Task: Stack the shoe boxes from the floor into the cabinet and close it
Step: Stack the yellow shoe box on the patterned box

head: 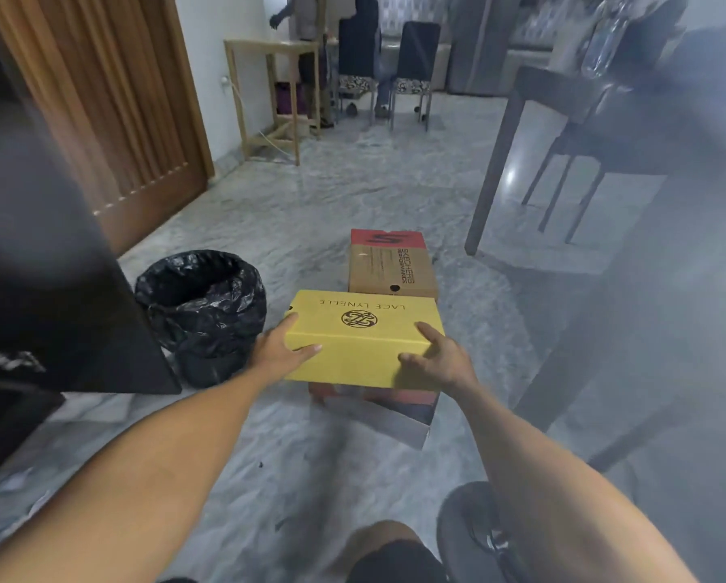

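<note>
Now my left hand (278,346) and right hand (436,358) clasp the yellow shoe box's (363,336) near corners, arms outstretched; it sits atop a red box (378,403), brown box (390,267) touching behind, bin (203,313) just left.

matt cardboard yellow box (363,342), glossy marble floor (302,212)

Lighting was even and moderately dim, with one glare patch on the marble floor (510,178), a grey haze veiling the right side, heavy blur at the left edge, and wide-angle bending of the margins.
</note>
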